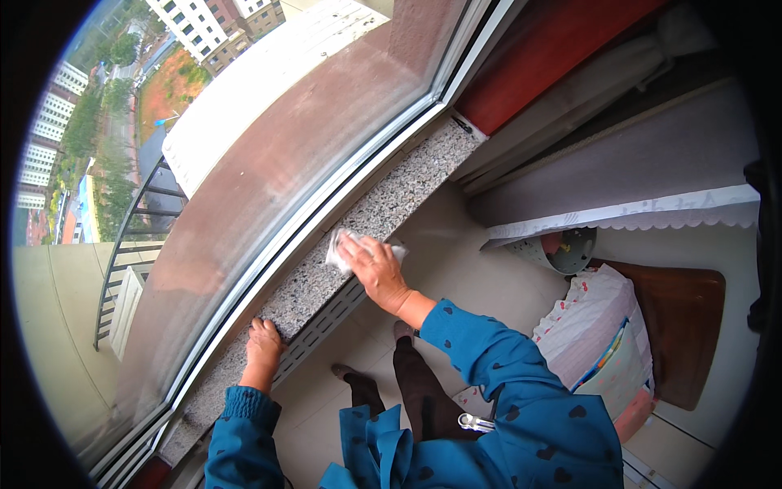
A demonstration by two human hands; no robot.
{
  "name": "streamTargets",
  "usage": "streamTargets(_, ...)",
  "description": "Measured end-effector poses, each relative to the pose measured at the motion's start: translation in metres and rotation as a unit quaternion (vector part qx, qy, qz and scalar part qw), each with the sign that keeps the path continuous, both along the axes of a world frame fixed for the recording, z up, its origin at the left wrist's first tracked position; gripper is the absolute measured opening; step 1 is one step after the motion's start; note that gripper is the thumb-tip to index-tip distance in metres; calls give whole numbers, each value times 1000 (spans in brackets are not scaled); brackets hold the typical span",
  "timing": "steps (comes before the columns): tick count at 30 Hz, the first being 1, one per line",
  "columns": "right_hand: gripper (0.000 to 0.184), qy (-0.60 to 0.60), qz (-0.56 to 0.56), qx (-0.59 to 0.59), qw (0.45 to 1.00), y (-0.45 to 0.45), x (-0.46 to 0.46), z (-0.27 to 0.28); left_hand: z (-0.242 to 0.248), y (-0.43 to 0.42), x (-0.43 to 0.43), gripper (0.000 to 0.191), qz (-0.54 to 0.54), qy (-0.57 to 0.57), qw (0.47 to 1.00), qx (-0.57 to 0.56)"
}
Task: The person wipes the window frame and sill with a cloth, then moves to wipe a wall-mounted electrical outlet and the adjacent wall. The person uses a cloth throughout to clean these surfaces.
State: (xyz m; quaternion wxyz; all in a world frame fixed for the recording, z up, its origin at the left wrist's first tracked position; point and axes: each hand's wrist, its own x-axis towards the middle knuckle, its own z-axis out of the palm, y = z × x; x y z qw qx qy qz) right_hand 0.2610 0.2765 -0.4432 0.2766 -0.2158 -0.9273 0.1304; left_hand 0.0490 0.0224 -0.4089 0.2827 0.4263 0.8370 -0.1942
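A crumpled white cloth or paper wipe [337, 252] lies pressed on the speckled granite windowsill [397, 192] beneath my right hand [380, 272]. My fingers spread over the wipe and its edges stick out on both sides. Further along the same sill, towards its lower left end, rests my left hand [264, 349]. Its fingers are curled near the sill's inner edge, and the palm side is hidden. Beside the sill runs the white window frame [287, 235] with its glass pane [256, 165].
Below the sill sits a slotted radiator or vent panel [317, 330]. On my right are a brown wooden seat or stool [687, 336], a ruffled cloth cover [589, 312], a speckled bin [565, 250] and a hanging grey curtain [623, 159]. Beyond the glass are a curved ledge and railing [131, 244].
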Motion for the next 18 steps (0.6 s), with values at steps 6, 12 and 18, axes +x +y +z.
streamTargets(6, 27, 112, -190, -136, 966, 123, 32, -2, -1, -2, 0, 62, -11, 4, 1000, 23)
streamTargets(12, 44, 7, -303, -18, 953, 146, 35, -20, -5, -4, -1, 66, -19, 5, 1000, 22)
streamTargets(18, 42, 68, -216, -83, 970, -36, -25, -25, -3, -3, -3, 64, -24, -13, 999, 45)
